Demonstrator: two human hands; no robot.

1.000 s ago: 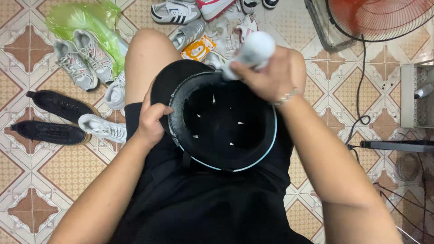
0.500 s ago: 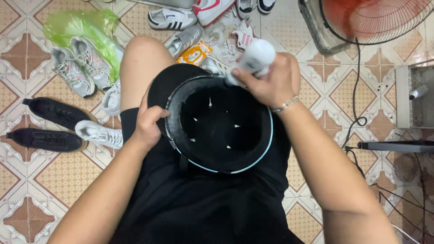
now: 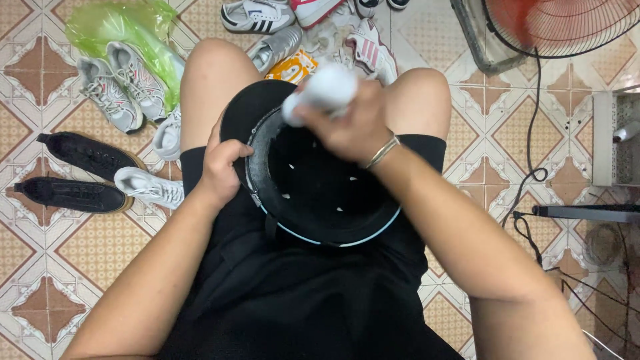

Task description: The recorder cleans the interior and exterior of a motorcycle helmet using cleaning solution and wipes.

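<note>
A black helmet (image 3: 320, 180) lies upside down on the person's lap, between the bare knees, its hollow facing straight up at the camera and its pale blue rim showing along the near edge. Its long axis runs from the near right toward the far left, where the black brim points away toward the left knee.

The left hand (image 3: 223, 167) is clenched on the helmet's left rim, thumb over the edge. The right hand (image 3: 350, 123), with a thin bracelet at the wrist, is closed around a white bottle (image 3: 320, 93) over the far rim; the bottle is blurred, tilted with its long axis running from the hand down and left toward the hollow.

On the tiled floor (image 3: 40, 267) to the left lie a pair of black shoes (image 3: 80, 173), a white sneaker (image 3: 150, 187) and grey sneakers (image 3: 117, 90) by a green plastic bag (image 3: 107, 23). A red fan (image 3: 560, 23) stands at the far right, a black cable (image 3: 530, 180) trailing beside it.
</note>
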